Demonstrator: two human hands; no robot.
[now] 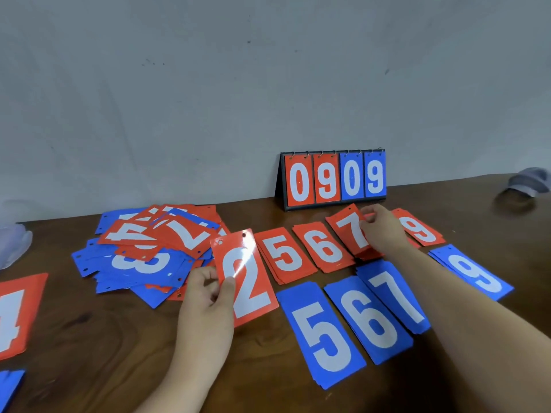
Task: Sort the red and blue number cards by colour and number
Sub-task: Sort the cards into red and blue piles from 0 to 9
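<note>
Left hand [208, 296]: thumb on the face and curled fingers behind pinch the near-left edge of a red 2 card [249, 281]. The card is held tilted, just right of the unsorted heap [149, 245]. Its surface is glossy, with glare across the white digit, and there are two punched holes along the far edge.

Right hand [383, 231]: fingers are curled and the tips grip the right edge of the red 7 card [347, 231], which sits askew on its pile.

Far row, left to right: red 5 pile [283, 253], red 6 pile [325, 247], the red 7 card, red 9 pile [422, 229]. The right hand covers the space between 7 and 9.

Near row: blue 5 pile [323, 332], blue 6 pile [369, 320], blue 7 pile [393, 296], overlapping slightly. The blue 9 pile [474, 272] lies apart to the right.

All cards are thin, stiff rectangles with white numerals. The heap is loose mixed red and blue at all angles.

At the left edge, a red 4 card [12, 317] is partly cut off.

The table [89, 338] is dark brown wood with visible grain. A flip scoreboard [334, 180] on rings stands far against the grey wall and reads 0 9 in red, 0 9 in blue.
</note>
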